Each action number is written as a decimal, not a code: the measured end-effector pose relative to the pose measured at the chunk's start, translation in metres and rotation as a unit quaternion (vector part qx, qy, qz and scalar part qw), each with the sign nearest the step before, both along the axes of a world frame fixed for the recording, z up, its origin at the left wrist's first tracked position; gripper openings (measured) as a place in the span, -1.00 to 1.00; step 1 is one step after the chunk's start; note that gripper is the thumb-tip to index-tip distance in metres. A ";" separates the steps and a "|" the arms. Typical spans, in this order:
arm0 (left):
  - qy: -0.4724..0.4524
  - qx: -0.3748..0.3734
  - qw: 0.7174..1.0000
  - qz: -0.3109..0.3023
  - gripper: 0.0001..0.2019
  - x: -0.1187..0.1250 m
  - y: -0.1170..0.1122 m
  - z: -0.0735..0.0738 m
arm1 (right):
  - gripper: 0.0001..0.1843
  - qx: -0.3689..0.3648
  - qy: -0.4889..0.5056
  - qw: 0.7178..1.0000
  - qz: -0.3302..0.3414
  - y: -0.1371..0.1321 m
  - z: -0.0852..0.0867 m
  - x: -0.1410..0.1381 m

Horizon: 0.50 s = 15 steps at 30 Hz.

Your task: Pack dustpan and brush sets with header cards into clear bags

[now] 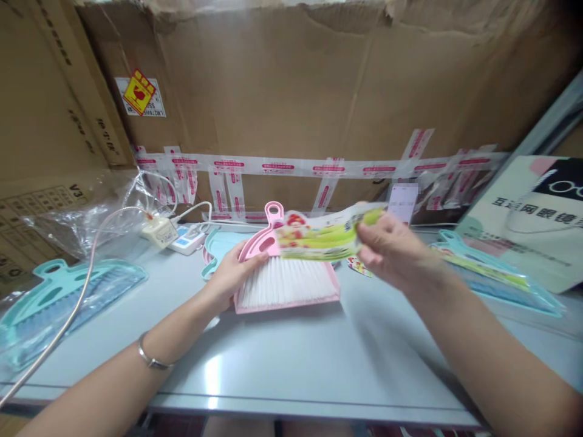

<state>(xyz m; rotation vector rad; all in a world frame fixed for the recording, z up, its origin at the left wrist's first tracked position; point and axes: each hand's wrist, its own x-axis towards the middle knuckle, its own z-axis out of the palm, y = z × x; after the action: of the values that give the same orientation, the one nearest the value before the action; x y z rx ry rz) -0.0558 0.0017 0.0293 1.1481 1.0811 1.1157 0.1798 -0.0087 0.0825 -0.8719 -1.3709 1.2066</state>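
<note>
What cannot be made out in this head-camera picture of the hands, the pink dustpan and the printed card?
- Head view: the print on the card, smeared by motion blur in the right hand.
- Head view: the pink dustpan, its top edge behind the card and its left side under the left hand.
- Head view: the teal dustpan, cut off by the frame's left edge.

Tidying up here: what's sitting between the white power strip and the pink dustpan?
A teal dustpan, partly hidden behind the pink dustpan, right of the power strip; head view.
</note>
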 end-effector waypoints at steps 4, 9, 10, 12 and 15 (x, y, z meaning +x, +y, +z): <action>-0.037 0.002 0.999 -0.007 -0.50 0.000 0.002 -0.001 | -0.60 -0.091 0.001 0.988 0.124 -0.004 -0.023 -0.034; -0.042 -0.017 0.999 0.027 -0.55 0.002 0.003 -0.001 | -0.65 -0.129 -0.056 0.990 -0.004 -0.002 -0.038 -0.044; -0.045 -0.018 0.998 0.035 -0.56 0.003 0.002 0.000 | -0.66 -0.126 -0.061 0.990 -0.023 -0.001 -0.040 -0.044; -0.061 -0.018 0.997 0.045 -0.60 0.005 0.001 0.001 | -0.67 -0.115 -0.068 0.990 -0.049 0.000 -0.043 -0.044; -0.082 -0.016 0.995 0.048 -0.63 0.006 -0.001 0.002 | -0.70 -0.116 -0.072 0.989 -0.061 0.002 -0.048 -0.045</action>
<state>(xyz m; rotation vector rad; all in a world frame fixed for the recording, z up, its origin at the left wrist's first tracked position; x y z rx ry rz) -0.0500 0.0011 0.0314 0.9699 1.0314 1.2397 0.1350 -0.0068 0.0346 -1.2105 -1.2864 1.2430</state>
